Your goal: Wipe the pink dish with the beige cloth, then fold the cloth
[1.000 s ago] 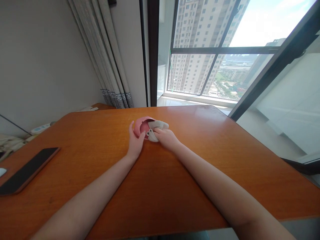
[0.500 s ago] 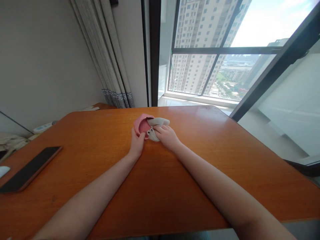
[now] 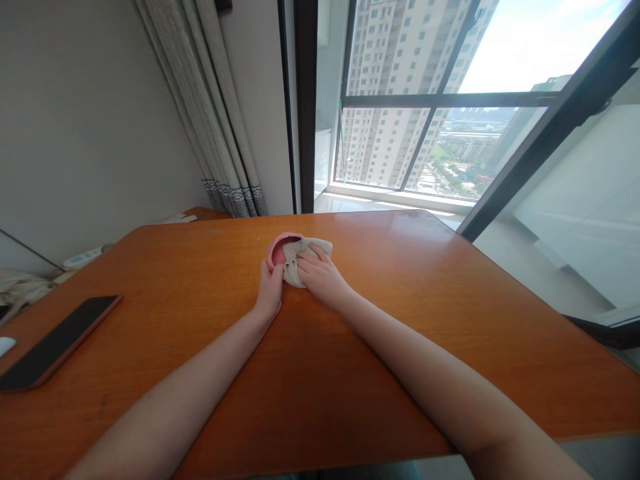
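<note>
Near the far middle of the table, a pink hollow container (image 3: pixel 274 248) has its opening turned toward me and to the right. My left hand (image 3: pixel 270 287) grips its near left side, the thumb by the rim. A light grey folded cloth (image 3: pixel 294 273) lies partly inside the opening and spills over its right side. With bent fingers, my right hand (image 3: pixel 320 272) holds the cloth and presses it against the opening. The fingers and cloth hide much of the container's right side, so I cannot tell its full shape.
The wooden table (image 3: pixel 320 400) spans the view. At left lie a flat black panel with a reddish-brown edge (image 3: pixel 65 343) and a white object (image 3: pixel 6 345), cut off by the frame. A power strip (image 3: pixel 83 258) sits beyond the left edge; a curtain (image 3: pixel 225 133) hangs behind.
My right hand has moved slightly left with the cloth, which now covers more of the container's opening. The container has tilted a little, and my left hand has shifted slightly left.
</note>
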`<state>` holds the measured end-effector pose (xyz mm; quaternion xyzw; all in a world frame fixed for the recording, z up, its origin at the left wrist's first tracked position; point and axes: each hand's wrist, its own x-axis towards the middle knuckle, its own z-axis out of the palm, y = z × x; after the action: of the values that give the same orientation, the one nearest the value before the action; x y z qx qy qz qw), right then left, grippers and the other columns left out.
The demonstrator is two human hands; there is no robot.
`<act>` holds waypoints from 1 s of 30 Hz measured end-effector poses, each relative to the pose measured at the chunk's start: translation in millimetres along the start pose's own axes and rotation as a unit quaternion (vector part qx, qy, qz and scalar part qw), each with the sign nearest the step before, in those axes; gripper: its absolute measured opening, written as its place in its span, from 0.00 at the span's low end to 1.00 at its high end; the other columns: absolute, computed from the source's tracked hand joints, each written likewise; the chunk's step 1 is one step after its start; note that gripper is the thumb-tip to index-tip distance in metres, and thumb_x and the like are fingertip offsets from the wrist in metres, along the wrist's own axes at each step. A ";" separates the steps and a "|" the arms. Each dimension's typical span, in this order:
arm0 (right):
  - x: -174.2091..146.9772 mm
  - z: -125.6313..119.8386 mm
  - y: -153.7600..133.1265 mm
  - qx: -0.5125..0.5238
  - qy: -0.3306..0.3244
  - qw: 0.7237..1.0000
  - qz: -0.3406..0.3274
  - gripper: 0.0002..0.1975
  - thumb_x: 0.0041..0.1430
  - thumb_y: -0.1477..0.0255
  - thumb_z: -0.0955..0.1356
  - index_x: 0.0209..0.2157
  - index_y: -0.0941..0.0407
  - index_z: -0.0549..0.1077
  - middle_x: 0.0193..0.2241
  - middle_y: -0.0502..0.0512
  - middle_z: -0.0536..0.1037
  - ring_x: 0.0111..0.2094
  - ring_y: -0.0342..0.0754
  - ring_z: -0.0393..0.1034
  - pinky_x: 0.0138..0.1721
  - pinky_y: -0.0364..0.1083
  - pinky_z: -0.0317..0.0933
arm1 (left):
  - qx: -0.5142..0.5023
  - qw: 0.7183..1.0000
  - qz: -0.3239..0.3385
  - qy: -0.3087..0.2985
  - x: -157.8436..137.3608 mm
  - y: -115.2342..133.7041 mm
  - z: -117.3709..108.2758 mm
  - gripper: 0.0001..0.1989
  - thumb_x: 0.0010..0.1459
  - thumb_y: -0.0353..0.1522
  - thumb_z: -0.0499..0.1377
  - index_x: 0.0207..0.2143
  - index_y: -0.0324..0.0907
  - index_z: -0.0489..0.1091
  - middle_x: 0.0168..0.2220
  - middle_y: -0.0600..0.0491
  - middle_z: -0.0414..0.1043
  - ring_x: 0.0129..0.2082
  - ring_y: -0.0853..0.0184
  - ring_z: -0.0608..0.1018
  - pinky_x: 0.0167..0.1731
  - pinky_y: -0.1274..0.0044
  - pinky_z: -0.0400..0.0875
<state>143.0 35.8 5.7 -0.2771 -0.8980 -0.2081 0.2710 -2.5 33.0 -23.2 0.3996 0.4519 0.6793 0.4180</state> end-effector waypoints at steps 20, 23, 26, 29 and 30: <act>-1.5 0.1 11.2 0.016 -0.010 0.997 -0.074 0.15 0.64 0.78 0.57 0.28 0.57 0.72 0.26 0.52 0.70 0.30 0.44 0.61 0.47 0.47 0.54 | 0.097 0.991 0.086 0.022 -0.5 0.8 -3.4 0.21 0.52 0.36 0.58 0.48 0.45 0.60 0.50 0.50 0.63 0.52 0.65 0.67 0.55 0.71 0.58; -3.6 4.0 2.2 0.002 0.017 0.999 -0.042 0.14 0.63 0.79 0.58 0.29 0.57 0.72 0.26 0.52 0.71 0.30 0.45 0.60 0.40 0.46 0.55 | 0.092 0.988 0.127 -0.002 -12.0 10.1 1.9 0.26 0.51 0.34 0.58 0.53 0.46 0.56 0.54 0.49 0.61 0.54 0.65 0.66 0.56 0.73 0.58; -2.2 7.0 -5.1 0.010 0.025 0.999 -0.040 0.13 0.62 0.79 0.59 0.29 0.58 0.72 0.26 0.53 0.70 0.31 0.46 0.60 0.38 0.47 0.53 | 0.104 0.984 0.144 -0.011 -15.0 15.8 1.9 0.24 0.50 0.30 0.57 0.51 0.45 0.59 0.50 0.50 0.64 0.51 0.64 0.68 0.54 0.73 0.59; -0.7 7.8 0.8 0.026 0.007 0.997 -0.076 0.12 0.62 0.79 0.60 0.29 0.58 0.71 0.27 0.53 0.71 0.31 0.46 0.60 0.38 0.47 0.53 | 0.130 0.983 0.133 0.003 -8.9 15.7 -2.1 0.20 0.49 0.28 0.54 0.47 0.44 0.62 0.46 0.51 0.66 0.48 0.64 0.70 0.53 0.72 0.60; -0.9 7.9 4.8 0.028 -0.002 0.996 -0.083 0.11 0.62 0.78 0.60 0.29 0.58 0.72 0.28 0.53 0.71 0.31 0.46 0.60 0.38 0.47 0.53 | 0.141 0.981 0.131 0.003 -6.9 15.0 -3.1 0.20 0.49 0.27 0.54 0.47 0.43 0.62 0.46 0.51 0.66 0.48 0.64 0.69 0.54 0.71 0.60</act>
<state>143.6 43.2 0.2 -0.1941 -0.9240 -0.2039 0.2587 -6.2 22.1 -11.0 0.5081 0.4884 0.6587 0.2634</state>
